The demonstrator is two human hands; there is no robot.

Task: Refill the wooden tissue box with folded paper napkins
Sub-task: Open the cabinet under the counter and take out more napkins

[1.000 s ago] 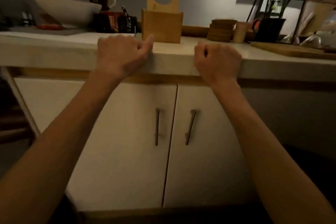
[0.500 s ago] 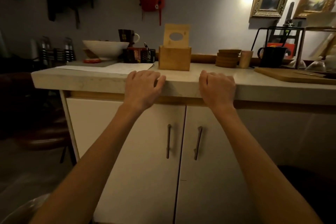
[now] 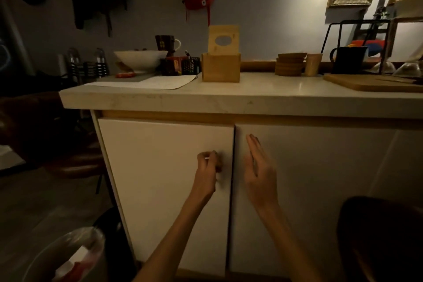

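**Going into the cupboard for napkins**

My left hand (image 3: 209, 165) has its grip curled shut around the left door's handle (image 3: 219, 163). My right hand (image 3: 258, 167) is flat and open, holding nothing, just beside the right door (image 3: 320, 190). A hard yank could swing the left door (image 3: 160, 178) into my knees. The wooden tissue box (image 3: 220, 67) stands on the worktop (image 3: 251, 98), its lid (image 3: 223, 39) raised upright; I cannot see inside. No napkins are visible.
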